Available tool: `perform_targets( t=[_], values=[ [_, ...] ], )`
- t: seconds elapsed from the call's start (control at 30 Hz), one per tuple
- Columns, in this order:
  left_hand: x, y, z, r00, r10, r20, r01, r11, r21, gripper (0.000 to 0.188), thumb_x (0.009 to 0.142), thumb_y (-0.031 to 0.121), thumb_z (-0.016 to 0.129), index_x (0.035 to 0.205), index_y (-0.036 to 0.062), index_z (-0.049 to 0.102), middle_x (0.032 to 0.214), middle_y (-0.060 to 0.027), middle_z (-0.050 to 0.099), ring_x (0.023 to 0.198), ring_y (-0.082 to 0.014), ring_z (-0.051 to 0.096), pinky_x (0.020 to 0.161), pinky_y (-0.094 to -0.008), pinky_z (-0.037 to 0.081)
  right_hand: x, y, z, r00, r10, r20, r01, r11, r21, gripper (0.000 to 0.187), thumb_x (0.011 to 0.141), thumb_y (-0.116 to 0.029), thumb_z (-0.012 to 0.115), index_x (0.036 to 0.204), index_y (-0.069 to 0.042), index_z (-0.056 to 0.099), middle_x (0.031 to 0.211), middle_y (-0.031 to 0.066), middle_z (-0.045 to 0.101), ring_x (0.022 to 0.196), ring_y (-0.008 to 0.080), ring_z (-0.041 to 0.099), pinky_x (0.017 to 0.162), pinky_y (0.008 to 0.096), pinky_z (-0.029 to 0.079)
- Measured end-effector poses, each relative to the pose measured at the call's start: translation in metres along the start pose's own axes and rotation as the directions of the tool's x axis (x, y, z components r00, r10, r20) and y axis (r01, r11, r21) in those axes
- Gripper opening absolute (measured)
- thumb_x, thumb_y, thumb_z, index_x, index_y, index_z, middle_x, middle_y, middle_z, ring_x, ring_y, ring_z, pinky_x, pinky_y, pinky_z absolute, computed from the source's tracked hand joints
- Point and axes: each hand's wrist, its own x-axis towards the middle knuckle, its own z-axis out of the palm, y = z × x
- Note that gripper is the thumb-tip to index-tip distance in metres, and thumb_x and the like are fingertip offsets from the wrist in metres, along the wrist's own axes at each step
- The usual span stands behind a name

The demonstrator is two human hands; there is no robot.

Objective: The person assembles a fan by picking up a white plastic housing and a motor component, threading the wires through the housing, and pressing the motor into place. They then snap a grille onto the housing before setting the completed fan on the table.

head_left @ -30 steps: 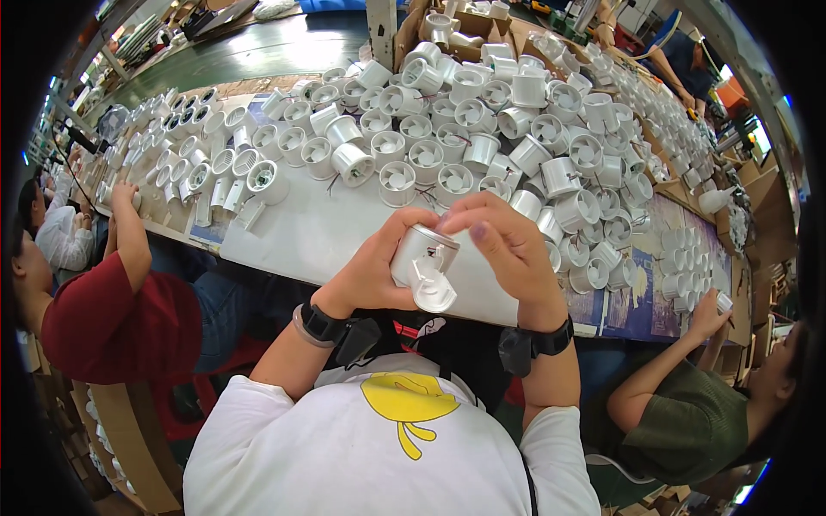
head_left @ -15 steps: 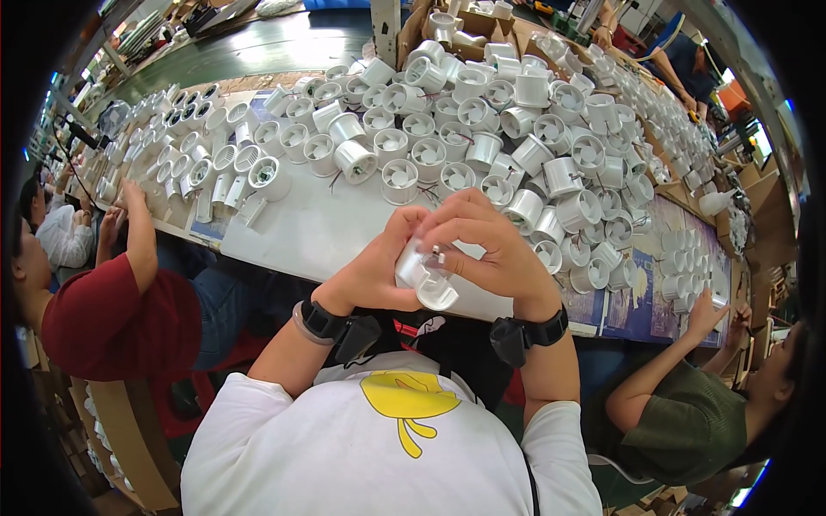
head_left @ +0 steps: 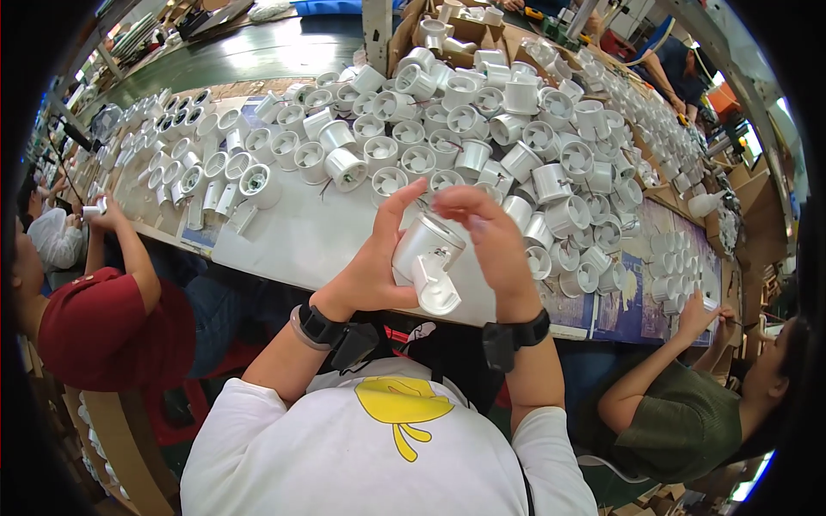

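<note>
My left hand is wrapped round a white plastic cylinder, like a small fan housing, above the near edge of the table. A short curved half-tube, like a handle, sticks out from its lower end toward me. Just right of the cylinder, my right hand is raised with its fingers apart and slightly blurred, and I see nothing in it. Its fingertips hang near the cylinder's upper rim; whether they touch it I cannot tell. Black bands with dark boxes circle both my wrists.
A large heap of white fan housings covers the table beyond my hands. More housings and handle pieces stand at the left. A person in red works at my left, another in dark green at my right. Cartons stand far right.
My right hand has come off the handle end and its fingers have spread, moving slightly right. More of the cylinder shows now, still held in my left hand.
</note>
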Motion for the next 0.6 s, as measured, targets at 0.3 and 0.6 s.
perform_targets(
  t=[0.3, 0.6],
  values=[
    [0.009, 0.0, 0.022, 0.983, -0.165, -0.08, 0.163, 0.986, -0.031, 0.121, 0.062, 0.014, 0.086, 0.151, 0.0123, 0.004, 0.148, -0.0163, 0.027, 0.135, -0.0262, 0.035, 0.108, -0.0384, 0.034, 0.003, 0.009, 0.002, 0.984, 0.172, -0.05, -0.169, 0.983, 0.066, 0.017, 0.091, -0.007, 0.052, 0.102, 0.0, 0.064, 0.099, 0.0043, 0.064, 0.092, 0.0107, 0.059, 0.082, 0.0259, 0.047],
    [0.01, -0.002, 0.03, 0.957, -0.276, -0.087, 0.251, 0.943, -0.22, 0.119, 0.061, 0.013, 0.085, 0.152, 0.0101, 0.008, 0.138, -0.0126, 0.038, 0.122, -0.0224, 0.047, 0.103, -0.0337, 0.039, 0.003, 0.01, 0.004, 0.96, 0.262, -0.095, -0.251, 0.961, 0.117, 0.018, 0.089, -0.01, 0.052, 0.097, 0.0, 0.065, 0.096, 0.0049, 0.065, 0.086, 0.0121, 0.061, 0.077, 0.0258, 0.048]
  ],
)
